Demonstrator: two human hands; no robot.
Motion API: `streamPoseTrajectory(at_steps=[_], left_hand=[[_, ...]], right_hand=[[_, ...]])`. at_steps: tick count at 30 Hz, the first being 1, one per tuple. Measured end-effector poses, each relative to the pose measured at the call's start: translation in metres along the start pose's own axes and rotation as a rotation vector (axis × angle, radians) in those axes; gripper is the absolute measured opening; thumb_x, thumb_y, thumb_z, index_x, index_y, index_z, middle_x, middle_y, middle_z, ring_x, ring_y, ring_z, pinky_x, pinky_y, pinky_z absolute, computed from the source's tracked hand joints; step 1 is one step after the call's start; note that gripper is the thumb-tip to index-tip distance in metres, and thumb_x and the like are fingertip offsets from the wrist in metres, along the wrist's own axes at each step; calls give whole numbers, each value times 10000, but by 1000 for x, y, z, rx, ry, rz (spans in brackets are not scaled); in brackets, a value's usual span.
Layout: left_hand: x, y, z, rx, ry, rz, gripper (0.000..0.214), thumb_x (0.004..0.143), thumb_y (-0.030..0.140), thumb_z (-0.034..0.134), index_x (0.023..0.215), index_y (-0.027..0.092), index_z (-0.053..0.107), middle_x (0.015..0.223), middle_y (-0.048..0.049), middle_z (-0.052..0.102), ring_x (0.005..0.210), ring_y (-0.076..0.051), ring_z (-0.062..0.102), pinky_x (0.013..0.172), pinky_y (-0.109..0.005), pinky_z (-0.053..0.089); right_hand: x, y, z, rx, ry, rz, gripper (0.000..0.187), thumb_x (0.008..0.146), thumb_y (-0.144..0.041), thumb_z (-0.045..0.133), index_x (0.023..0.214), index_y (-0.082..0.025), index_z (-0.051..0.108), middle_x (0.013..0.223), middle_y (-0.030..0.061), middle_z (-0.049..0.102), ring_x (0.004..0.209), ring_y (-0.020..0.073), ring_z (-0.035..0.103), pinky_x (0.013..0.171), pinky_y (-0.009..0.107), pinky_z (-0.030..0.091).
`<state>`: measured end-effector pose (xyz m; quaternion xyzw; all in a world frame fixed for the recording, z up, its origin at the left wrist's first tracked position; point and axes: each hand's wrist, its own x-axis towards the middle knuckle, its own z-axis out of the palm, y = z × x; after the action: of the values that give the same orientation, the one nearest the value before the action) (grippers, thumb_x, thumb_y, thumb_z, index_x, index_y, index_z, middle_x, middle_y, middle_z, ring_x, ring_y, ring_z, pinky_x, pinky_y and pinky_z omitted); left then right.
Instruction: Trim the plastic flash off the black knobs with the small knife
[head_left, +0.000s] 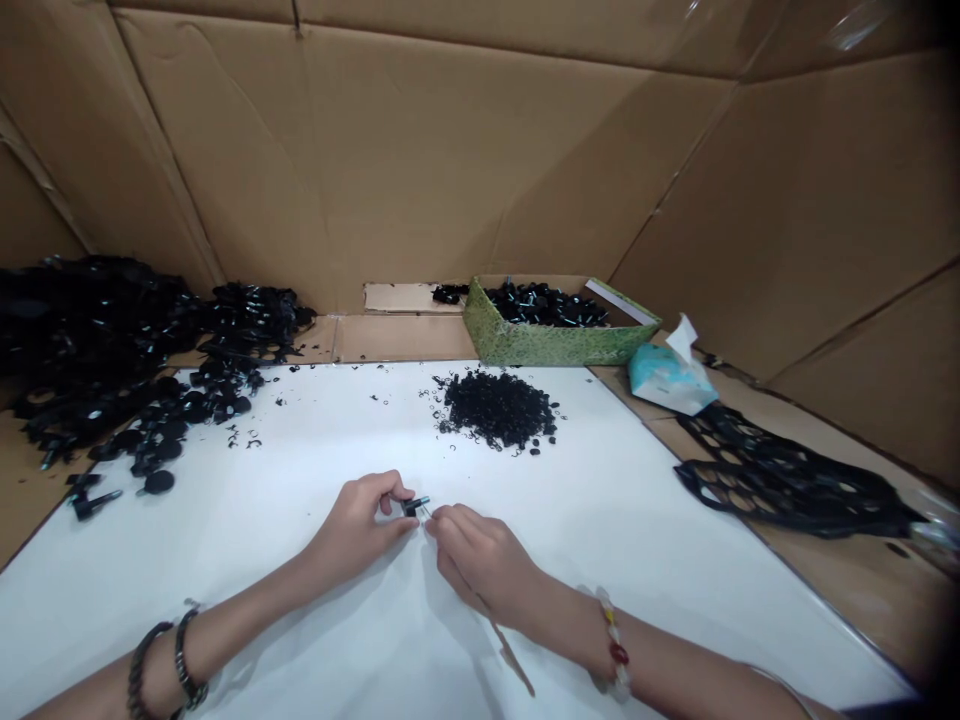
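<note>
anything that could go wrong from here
The thin tool in the right hand sits close to the left hand, so a slip might prick a finger. The small black part, pinched at the fingertips, could slip from that grip. The loose black pile beyond the hands might scatter if knocked.

I note a white board (pixel 337 430) before me. On it lie a heap (pixel 495 408) of small black pieces and, farther left, scattered clips (pixel 254 441). Black knobs (pixel 159 482) spread over its left edge. The surrounding cardboard (pixel 405 340) bears a black pile (pixel 97 320), green box (pixel 555 347), tissue pack (pixel 671 378) and, rightward, mesh (pixel 795 470).
</note>
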<state>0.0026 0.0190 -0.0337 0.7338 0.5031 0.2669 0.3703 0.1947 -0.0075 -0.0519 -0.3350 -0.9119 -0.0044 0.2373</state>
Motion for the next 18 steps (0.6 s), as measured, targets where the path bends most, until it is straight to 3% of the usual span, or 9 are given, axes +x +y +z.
streamPoseTrajectory(at_steps=[7, 18], left_hand=[[0, 1, 2, 16, 41, 3, 144, 735, 314, 607, 717, 189, 538, 694, 15, 577, 599, -122, 452, 569, -231, 359], [0, 2, 2, 28, 70, -12, 135, 722, 310, 627, 714, 186, 574, 611, 36, 544, 556, -111, 451, 537, -219, 376]], right_hand=[[0, -3, 7, -169, -35, 2, 162, 814, -44, 350, 771, -167, 447, 694, 23, 486, 628, 139, 448, 473, 252, 292], [3, -8, 7, -224, 3, 29, 178, 808, -35, 343, 744, -178, 429, 675, 13, 471, 604, 142, 419, 441, 273, 257]])
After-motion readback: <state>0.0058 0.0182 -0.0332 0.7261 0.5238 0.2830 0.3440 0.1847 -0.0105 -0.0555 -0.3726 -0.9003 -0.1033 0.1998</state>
